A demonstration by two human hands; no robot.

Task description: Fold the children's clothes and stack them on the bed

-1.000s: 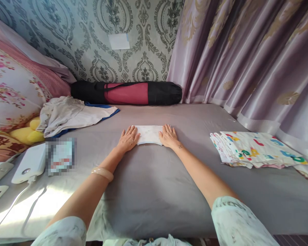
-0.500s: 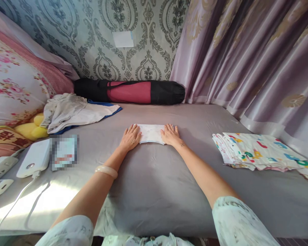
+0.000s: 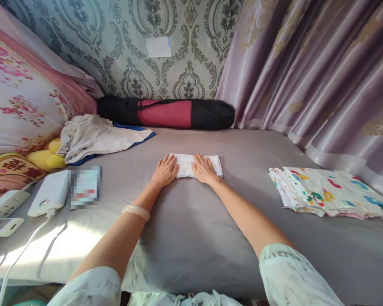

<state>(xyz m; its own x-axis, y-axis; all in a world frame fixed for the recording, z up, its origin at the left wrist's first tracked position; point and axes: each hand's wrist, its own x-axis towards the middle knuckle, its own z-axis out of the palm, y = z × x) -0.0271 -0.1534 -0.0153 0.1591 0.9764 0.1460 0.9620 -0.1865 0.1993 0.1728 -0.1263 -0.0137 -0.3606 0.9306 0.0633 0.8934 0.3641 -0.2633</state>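
Note:
A small white folded cloth with a faint print lies flat on the grey sheet in front of me. My left hand rests palm down over its left end, fingers stretched out. On the cloth's middle to right part lies my right hand, also flat with fingers extended; the cloth's right end shows beyond it. Neither hand grips the cloth. What lies under the palms is hidden.
Folded printed cloths are stacked at the right. On the left are a crumpled shirt, a blurred packet, a white power bank with a cable, and a power strip. A black and red bag lies along the wall.
My right hand has slid left from the cloth's right edge onto its middle, uncovering the right end. My left hand stays at the left end. The view has shifted slightly.

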